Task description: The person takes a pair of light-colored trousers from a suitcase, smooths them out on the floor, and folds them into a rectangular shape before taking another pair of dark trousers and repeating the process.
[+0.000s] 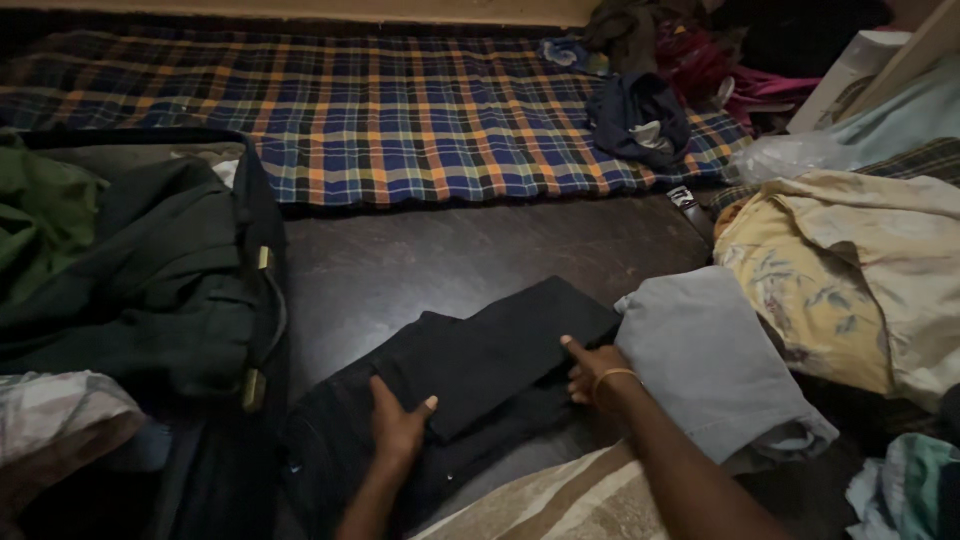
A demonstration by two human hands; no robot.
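Two hands show, the left hand [398,425] and the right hand [590,372], with one thin bangle [612,377] on the right wrist. One folded black garment [480,365] lies on the floor. One folded grey garment [705,360] lies beside it. One plaid mattress [350,110] spans the back. One open dark bag [200,300] sits at the left, with one green garment [40,215] in it. One pale yellow floral cloth [830,270] is heaped at the right. One dark blue garment [640,120] lies on the mattress. One clear plastic bag [790,155] shows near the right edge.
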